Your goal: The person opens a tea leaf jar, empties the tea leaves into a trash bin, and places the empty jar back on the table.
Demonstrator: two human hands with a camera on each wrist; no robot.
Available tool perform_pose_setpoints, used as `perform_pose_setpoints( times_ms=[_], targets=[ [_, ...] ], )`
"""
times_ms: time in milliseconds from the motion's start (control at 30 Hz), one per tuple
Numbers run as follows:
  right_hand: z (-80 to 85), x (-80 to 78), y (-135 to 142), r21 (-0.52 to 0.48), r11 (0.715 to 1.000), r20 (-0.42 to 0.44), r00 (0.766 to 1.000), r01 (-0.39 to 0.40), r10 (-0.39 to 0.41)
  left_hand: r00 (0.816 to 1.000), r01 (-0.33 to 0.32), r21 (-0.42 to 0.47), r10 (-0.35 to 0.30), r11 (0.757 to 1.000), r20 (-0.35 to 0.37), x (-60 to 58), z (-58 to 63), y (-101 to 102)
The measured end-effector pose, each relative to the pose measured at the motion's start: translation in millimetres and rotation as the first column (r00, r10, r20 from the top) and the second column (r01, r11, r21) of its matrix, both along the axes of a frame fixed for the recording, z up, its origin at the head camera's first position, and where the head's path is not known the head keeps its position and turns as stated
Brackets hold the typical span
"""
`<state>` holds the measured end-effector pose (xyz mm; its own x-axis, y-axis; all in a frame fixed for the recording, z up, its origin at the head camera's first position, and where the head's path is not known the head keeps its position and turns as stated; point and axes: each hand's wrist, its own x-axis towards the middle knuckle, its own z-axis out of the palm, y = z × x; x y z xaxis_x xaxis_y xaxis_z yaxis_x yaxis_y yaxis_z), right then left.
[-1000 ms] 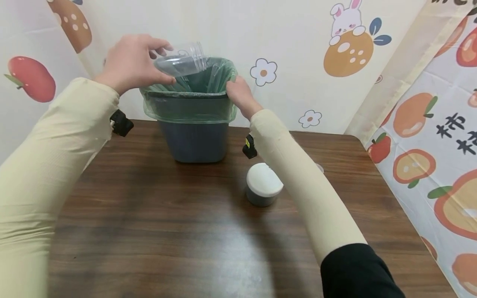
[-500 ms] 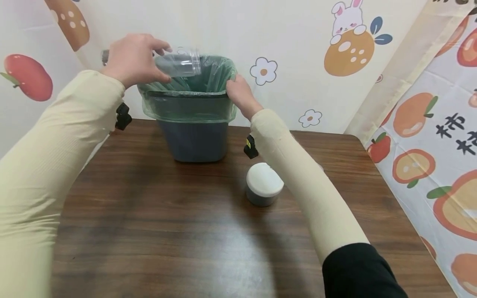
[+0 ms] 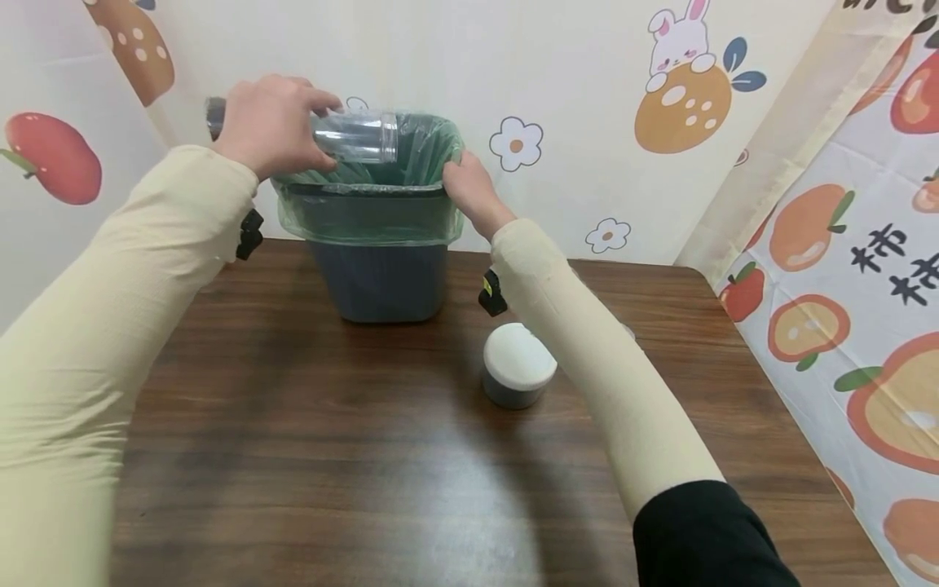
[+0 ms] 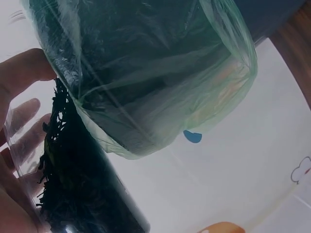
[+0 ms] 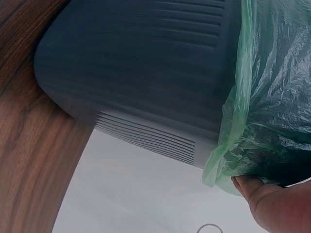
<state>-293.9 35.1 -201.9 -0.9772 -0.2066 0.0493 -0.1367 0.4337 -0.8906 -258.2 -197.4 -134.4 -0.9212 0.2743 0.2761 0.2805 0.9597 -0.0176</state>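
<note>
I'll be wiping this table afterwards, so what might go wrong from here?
Spill: the left hand holds the clear jar sideways over the bin; the dark shreds inside might scatter if its mouth drifts off.
Slip: the green liner is folded over the rim and could slide if the right hand lets go.
Knock: the right sleeve partly hides the white-topped container, which it might bump.

A round grey container point(image 3: 517, 371) with a white top point(image 3: 519, 354) stands upright on the brown wood-grain tabletop point(image 3: 330, 440). A pale wall covering point(image 3: 587, 90) shows a printed rabbit point(image 3: 679, 45) and white flowers point(image 3: 517, 145); the right-hand covering point(image 3: 817, 408) bears orange fruit point(image 3: 805, 232) and black characters point(image 3: 879, 247).
</note>
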Motion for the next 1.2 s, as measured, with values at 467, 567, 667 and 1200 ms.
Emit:
perform_pose_setpoints(
  times_ms=[467,567,667,1200],
  targets=[
    [-1.1,0.0,-0.5,0.002,1.000,0.000,1.000,-0.003,0.003,1.000,0.001,-0.033,0.000,0.999,0.021,-5.1,0.2,1.0],
    [-1.3,0.4,-0.9,0.004,1.000,-0.003,1.000,-0.002,0.002,1.000,0.012,-0.049,-0.011,0.999,0.017,-5.8,0.0,1.0],
    [-1.6,0.5,-1.2,0.007,1.000,-0.003,1.000,-0.003,0.003,1.000,0.021,-0.087,-0.020,0.996,0.006,-6.1,-1.0,1.3],
    [-2.4,2.2,-1.1,0.020,1.000,-0.031,0.999,-0.003,0.003,0.998,0.030,-0.128,-0.037,0.991,-0.053,-7.0,-5.2,0.0]
  ],
)
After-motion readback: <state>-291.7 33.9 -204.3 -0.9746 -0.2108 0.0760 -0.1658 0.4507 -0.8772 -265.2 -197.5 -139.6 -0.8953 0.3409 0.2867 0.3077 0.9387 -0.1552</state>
